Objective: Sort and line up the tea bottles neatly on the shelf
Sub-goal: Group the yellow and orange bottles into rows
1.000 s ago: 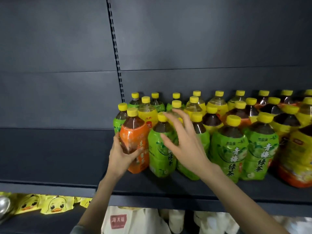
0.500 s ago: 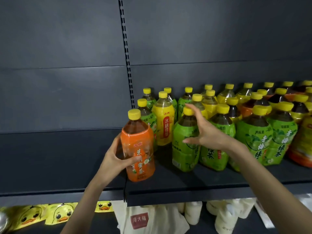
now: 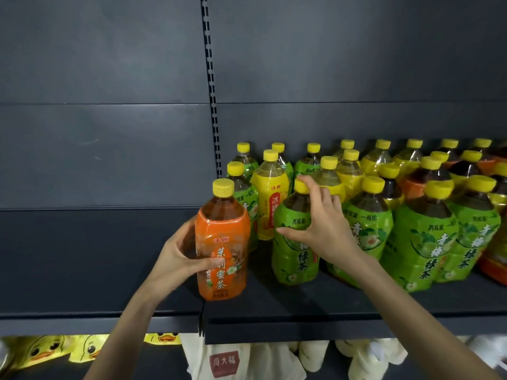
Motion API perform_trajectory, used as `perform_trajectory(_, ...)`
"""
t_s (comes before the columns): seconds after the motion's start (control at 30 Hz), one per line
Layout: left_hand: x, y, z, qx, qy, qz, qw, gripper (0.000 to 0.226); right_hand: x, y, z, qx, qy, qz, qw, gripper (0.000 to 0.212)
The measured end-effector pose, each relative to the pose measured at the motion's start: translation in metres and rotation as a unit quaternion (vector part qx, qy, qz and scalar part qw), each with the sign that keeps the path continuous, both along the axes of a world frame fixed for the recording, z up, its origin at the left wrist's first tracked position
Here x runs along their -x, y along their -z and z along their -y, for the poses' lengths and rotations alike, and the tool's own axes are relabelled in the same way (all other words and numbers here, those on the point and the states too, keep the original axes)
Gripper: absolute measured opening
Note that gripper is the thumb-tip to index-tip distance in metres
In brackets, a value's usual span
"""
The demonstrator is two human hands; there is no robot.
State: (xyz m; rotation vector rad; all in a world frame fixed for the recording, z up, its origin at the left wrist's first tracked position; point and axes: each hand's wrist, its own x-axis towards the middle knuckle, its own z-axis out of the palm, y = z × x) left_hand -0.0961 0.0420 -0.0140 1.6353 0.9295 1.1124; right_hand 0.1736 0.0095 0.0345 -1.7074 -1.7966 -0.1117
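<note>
Tea bottles [image 3: 384,204]: at least twenty yellow caps show, packed together from the right hand out to the right. The frame edge cuts the group, so there is no full count.
Orange bottle [image 3: 222,248]: one, upright in the left hand, apart from the group and nearest the front edge of the shelf [image 3: 301,305]. I cannot tell whether its base rests on the shelf.
Green bottle [image 3: 295,242]: one under the right hand. Three more green-labelled bottles stand in the front row to the right of that hand.
Yellow bottle [image 3: 270,198]: one stands behind the gap between the two hands. More yellow and green ones stand behind the right hand.
Left hand [image 3: 178,259]: wrapped round the orange bottle, with the thumb across the front label and the fingers behind.
Right hand [image 3: 321,229]: spread wide and grasping the green bottle. The thumb lies on the label, the index finger reaches up to the cap, and the other fingers curve round the shoulder.
Below the hands: yellow duck packets [image 3: 41,349] and a white bag [image 3: 225,360].
</note>
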Motion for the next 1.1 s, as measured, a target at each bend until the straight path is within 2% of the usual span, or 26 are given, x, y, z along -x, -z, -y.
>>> perform_trajectory(0.27, 0.011, -0.003, -0.007, 0.011, -0.035, 0.017, 0.999, 0.103, -0.005, 0.004, -0.001, -0.017, -0.001, 0.007, 1.0, 0.105)
perform_trajectory(0.43, 0.035, -0.011, -0.011, 0.03, -0.027, -0.006, 0.999, 0.108, -0.01, 0.004, -0.003, -0.005, -0.08, -0.044, 0.996, 0.1)
perform_trajectory(0.6, 0.039, -0.016, -0.015, 0.037, -0.013, -0.032, 0.999, 0.111, -0.01, -0.013, -0.007, -0.019, -0.16, -0.176, 0.971, 0.072)
perform_trajectory(0.77, 0.054, -0.053, -0.015, 0.05, 0.015, -0.119, 0.992, 0.111, -0.025, -0.058, -0.045, -0.038, -0.201, -0.184, 0.961, 0.042)
perform_trajectory(0.83, 0.053, -0.074, -0.015, 0.007, -0.06, -0.125, 0.99, 0.109, -0.032, -0.067, -0.068, -0.019, -0.201, -0.144, 0.969, 0.031)
perform_trajectory(0.9, 0.036, -0.094, -0.011, -0.091, -0.182, -0.063, 0.977, 0.095, -0.035, -0.07, -0.09, 0.006, -0.204, -0.107, 0.973, 0.031)
perform_trajectory(0.93, 0.021, -0.103, -0.006, -0.158, -0.224, -0.016, 0.962, 0.081, -0.035, -0.071, -0.101, 0.025, -0.208, -0.09, 0.974, 0.033)
perform_trajectory(1.0, -0.02, -0.114, 0.008, -0.266, -0.246, 0.037, 0.931, 0.051, -0.031, -0.071, -0.12, 0.068, -0.214, -0.049, 0.973, 0.04)
perform_trajectory(1.03, -0.04, -0.112, 0.013, -0.299, -0.23, 0.028, 0.925, 0.046, -0.028, -0.07, -0.128, 0.086, -0.215, -0.029, 0.973, 0.044)
perform_trajectory(1.1, -0.076, -0.095, 0.013, -0.321, -0.199, -0.039, 0.925, 0.052, -0.022, -0.067, -0.143, 0.119, -0.215, -0.009, 0.969, 0.05)
